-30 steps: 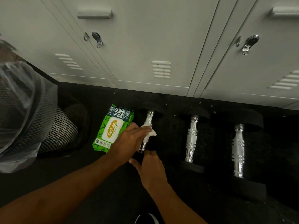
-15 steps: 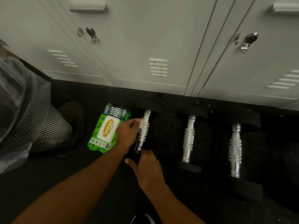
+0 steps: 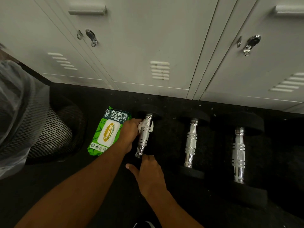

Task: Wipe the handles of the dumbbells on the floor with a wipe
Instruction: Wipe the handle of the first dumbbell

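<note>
Three black dumbbells with chrome handles lie side by side on the dark floor: a left one (image 3: 144,137), a middle one (image 3: 190,142) and a right one (image 3: 238,152). My left hand (image 3: 130,132) holds a crumpled white wipe (image 3: 142,124) against the far left side of the left dumbbell's handle. My right hand (image 3: 150,175) rests on that dumbbell's near black end, fingers closed over it.
A green pack of wipes (image 3: 108,132) lies just left of my left hand. A black mesh bin with a clear liner (image 3: 32,122) stands at the far left. Grey lockers (image 3: 156,46) line the wall behind the dumbbells.
My left hand slid the wipe from the top middle of the handle to its far left side. The right hand stayed on the near end.
</note>
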Motion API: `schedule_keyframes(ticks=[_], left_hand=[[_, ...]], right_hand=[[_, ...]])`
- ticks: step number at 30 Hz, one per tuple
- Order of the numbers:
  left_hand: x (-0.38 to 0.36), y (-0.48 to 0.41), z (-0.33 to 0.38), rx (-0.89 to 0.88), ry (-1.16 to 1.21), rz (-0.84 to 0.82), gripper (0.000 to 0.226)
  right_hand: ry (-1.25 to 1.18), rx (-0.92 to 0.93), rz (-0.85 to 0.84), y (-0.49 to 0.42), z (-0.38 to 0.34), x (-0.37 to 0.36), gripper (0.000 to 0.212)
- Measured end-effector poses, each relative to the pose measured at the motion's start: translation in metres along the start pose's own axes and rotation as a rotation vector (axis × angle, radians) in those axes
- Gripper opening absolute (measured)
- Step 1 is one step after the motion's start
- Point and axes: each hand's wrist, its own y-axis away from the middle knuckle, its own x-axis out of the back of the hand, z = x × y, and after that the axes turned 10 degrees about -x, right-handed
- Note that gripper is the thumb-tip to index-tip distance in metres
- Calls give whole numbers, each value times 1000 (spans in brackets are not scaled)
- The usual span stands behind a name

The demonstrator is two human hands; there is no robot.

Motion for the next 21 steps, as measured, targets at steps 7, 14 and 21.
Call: schedule_keyframes(ticks=[7,14,21], left_hand=[[-9,0,4,171,197,-5,28],[-10,-5,11,192,231,-72,34],[-18,-9,21,130,278,-82,42]], right_hand=[[5,10,22,0,0,-2,74],[14,9,27,0,0,-3,76],[12,15,16,0,1,-1,78]])
